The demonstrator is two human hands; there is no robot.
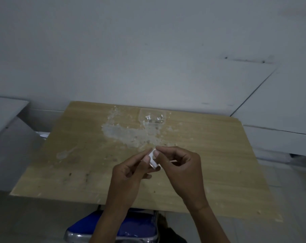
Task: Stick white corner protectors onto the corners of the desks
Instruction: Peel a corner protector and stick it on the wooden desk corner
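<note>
1. the left hand (pixel 129 171) and the right hand (pixel 180 165) both pinch one white corner protector (pixel 153 161), held just above the desk (pixel 219 155). thumb and forefinger tips of each hand close on it from either side, and the other fingers are curled underneath.
2. this looks like peeling off the adhesive backing. the piece is small, so a slipping nail could drop it onto the desk below the fingers.
3. the whitish crusty residue (pixel 124 132) just beyond the fingertips could foul the sticky face if the protector lands there, and it may then hold poorly.
4. fingertips touching the exposed glue would weaken it too.
5. the clear plastic container (pixel 153 117), well beyond the fingers, seems to hold more pieces. a careless reach could tip it.
6. dim light makes the backing edge hard to find.
</note>
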